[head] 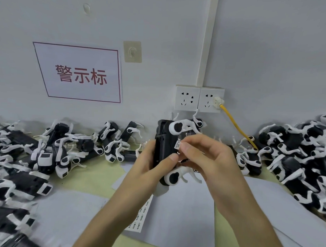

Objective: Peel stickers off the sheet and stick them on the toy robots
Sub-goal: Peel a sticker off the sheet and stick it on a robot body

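Note:
My left hand (149, 165) grips a black-and-white toy robot (165, 142) and holds it upright above the table, its white legs sticking out to the right. My right hand (207, 156) pinches a small white sticker (178, 144) between thumb and forefinger, right against the robot's black body. The sticker sheet (140, 215), a narrow white strip with rows of small labels, lies on the table below my hands, partly hidden by my left forearm.
Piles of the same toy robots lie at the left (27, 164), along the wall (111, 140) and at the right (296, 155). White paper sheets (183, 216) cover the yellow-green table. Wall sockets (199, 98) with a yellow cable (238, 126) are behind.

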`<state>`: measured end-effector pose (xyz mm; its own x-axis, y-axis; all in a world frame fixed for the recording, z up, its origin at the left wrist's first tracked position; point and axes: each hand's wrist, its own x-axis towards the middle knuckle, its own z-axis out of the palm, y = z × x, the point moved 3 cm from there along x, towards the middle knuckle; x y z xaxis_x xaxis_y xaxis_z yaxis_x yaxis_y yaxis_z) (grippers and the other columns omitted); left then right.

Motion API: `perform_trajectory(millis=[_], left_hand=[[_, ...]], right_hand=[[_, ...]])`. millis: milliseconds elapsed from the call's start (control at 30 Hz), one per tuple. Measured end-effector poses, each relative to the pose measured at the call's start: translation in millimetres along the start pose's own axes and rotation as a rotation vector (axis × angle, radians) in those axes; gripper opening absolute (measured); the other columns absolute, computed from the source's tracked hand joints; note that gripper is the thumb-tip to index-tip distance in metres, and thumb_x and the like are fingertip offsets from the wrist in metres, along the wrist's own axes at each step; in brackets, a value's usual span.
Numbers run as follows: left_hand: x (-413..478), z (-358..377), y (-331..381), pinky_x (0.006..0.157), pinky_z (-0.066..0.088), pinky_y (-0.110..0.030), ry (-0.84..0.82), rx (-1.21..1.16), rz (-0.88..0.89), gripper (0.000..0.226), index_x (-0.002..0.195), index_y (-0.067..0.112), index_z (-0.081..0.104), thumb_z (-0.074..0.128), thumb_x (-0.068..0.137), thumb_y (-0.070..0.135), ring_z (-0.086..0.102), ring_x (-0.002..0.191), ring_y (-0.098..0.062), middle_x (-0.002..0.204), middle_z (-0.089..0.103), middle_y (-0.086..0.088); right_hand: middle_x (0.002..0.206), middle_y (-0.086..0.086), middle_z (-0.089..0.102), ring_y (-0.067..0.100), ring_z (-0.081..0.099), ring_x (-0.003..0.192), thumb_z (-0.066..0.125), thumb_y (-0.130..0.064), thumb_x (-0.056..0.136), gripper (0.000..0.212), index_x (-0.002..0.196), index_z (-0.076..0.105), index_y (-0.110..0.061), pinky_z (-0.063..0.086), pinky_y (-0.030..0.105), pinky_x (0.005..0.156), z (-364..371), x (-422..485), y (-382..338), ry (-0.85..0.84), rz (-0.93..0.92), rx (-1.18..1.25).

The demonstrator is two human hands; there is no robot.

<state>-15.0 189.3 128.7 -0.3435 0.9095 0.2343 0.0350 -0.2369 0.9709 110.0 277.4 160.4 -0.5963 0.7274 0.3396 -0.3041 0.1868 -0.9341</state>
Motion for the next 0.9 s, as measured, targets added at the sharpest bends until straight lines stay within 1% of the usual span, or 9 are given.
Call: perform_trajectory(millis=[67, 167, 233, 333, 400, 500, 567, 700, 900], left_hand=[[0.7, 0.1, -0.5, 0.096, 0.056, -0.036, 0.025, 0.013, 0.025, 0.035, 0.124, 0.028, 0.064, 0.064, 0.090, 0.036, 0.070, 0.113, -0.020, 0.118, 0.073, -0.003], [0.1, 1.6, 0.6, 0.093, 0.057, -0.032, 0.034, 0.056, 0.075, 0.036, 0.125, 0.029, 0.061, 0.064, 0.090, 0.038, 0.070, 0.108, -0.017, 0.115, 0.073, 0.000], [-0.4, 2.5, 0.3, 0.093, 0.055, -0.032, 0.046, 0.083, 0.089, 0.035, 0.123, 0.033, 0.061, 0.064, 0.089, 0.041, 0.069, 0.109, -0.016, 0.114, 0.072, 0.003], [-0.3, 3.7, -1.8, 0.087, 0.056, -0.030, 0.059, 0.093, 0.095, 0.032, 0.118, 0.037, 0.060, 0.064, 0.087, 0.044, 0.069, 0.107, -0.016, 0.110, 0.072, 0.005], [-0.4, 4.5, -2.3, 0.083, 0.057, -0.030, 0.068, 0.097, 0.103, 0.029, 0.116, 0.039, 0.059, 0.064, 0.087, 0.043, 0.069, 0.103, -0.015, 0.105, 0.072, 0.007], [-0.3, 5.8, -1.9, 0.077, 0.057, -0.024, 0.066, 0.107, 0.124, 0.033, 0.120, 0.034, 0.057, 0.064, 0.089, 0.039, 0.069, 0.097, -0.012, 0.098, 0.071, 0.011], [0.0, 6.6, -1.7, 0.074, 0.054, -0.019, 0.069, 0.116, 0.138, 0.036, 0.124, 0.030, 0.056, 0.064, 0.089, 0.037, 0.068, 0.094, -0.007, 0.096, 0.070, 0.014], [-0.2, 8.1, -1.7, 0.073, 0.052, -0.014, 0.079, 0.138, 0.156, 0.037, 0.125, 0.031, 0.054, 0.064, 0.090, 0.037, 0.067, 0.092, -0.002, 0.096, 0.070, 0.017], [-1.5, 9.2, 0.5, 0.067, 0.052, -0.014, 0.107, 0.166, 0.163, 0.037, 0.123, 0.031, 0.053, 0.063, 0.088, 0.039, 0.062, 0.082, 0.001, 0.092, 0.066, 0.017]], right_hand=[[0.077, 0.007, 0.071, 0.014, 0.069, 0.071, 0.070, -0.010, 0.091, 0.012, 0.083, 0.077, -0.016, 0.055, 0.019, 0.069, 1.6, -0.1, -0.4, 0.020, 0.005, 0.007], [0.076, 0.006, 0.071, 0.013, 0.070, 0.068, 0.071, -0.010, 0.090, 0.012, 0.081, 0.077, -0.015, 0.054, 0.016, 0.065, 2.8, -0.7, -1.8, 0.053, 0.001, 0.009], [0.075, 0.008, 0.071, 0.014, 0.069, 0.068, 0.071, -0.012, 0.090, 0.011, 0.082, 0.077, -0.016, 0.054, 0.018, 0.065, 2.9, -1.3, -1.7, 0.074, -0.005, -0.019], [0.077, 0.009, 0.072, 0.015, 0.070, 0.071, 0.072, -0.016, 0.091, 0.010, 0.084, 0.078, -0.019, 0.057, 0.021, 0.068, 2.6, -1.8, 0.1, 0.090, 0.000, -0.053], [0.076, 0.002, 0.072, 0.017, 0.071, 0.074, 0.073, -0.017, 0.091, 0.010, 0.085, 0.079, -0.022, 0.057, 0.022, 0.069, 2.6, -1.7, 1.4, 0.094, 0.004, -0.066], [0.077, -0.006, 0.072, 0.015, 0.071, 0.076, 0.074, -0.018, 0.092, 0.011, 0.084, 0.079, -0.024, 0.055, 0.020, 0.068, 3.1, -0.8, 4.1, 0.108, 0.004, -0.077], [0.076, -0.009, 0.072, 0.012, 0.070, 0.074, 0.074, -0.018, 0.092, 0.012, 0.084, 0.079, -0.025, 0.053, 0.018, 0.066, 3.6, -0.6, 5.7, 0.118, 0.001, -0.074], [0.075, -0.008, 0.073, 0.009, 0.070, 0.071, 0.074, -0.016, 0.091, 0.011, 0.084, 0.080, -0.022, 0.052, 0.016, 0.064, 3.9, -1.0, 6.3, 0.145, -0.011, -0.045], [0.073, -0.008, 0.072, 0.006, 0.070, 0.068, 0.074, -0.014, 0.091, 0.009, 0.085, 0.079, -0.020, 0.051, 0.015, 0.064, 6.2, -1.6, 7.5, 0.143, -0.018, -0.020]])
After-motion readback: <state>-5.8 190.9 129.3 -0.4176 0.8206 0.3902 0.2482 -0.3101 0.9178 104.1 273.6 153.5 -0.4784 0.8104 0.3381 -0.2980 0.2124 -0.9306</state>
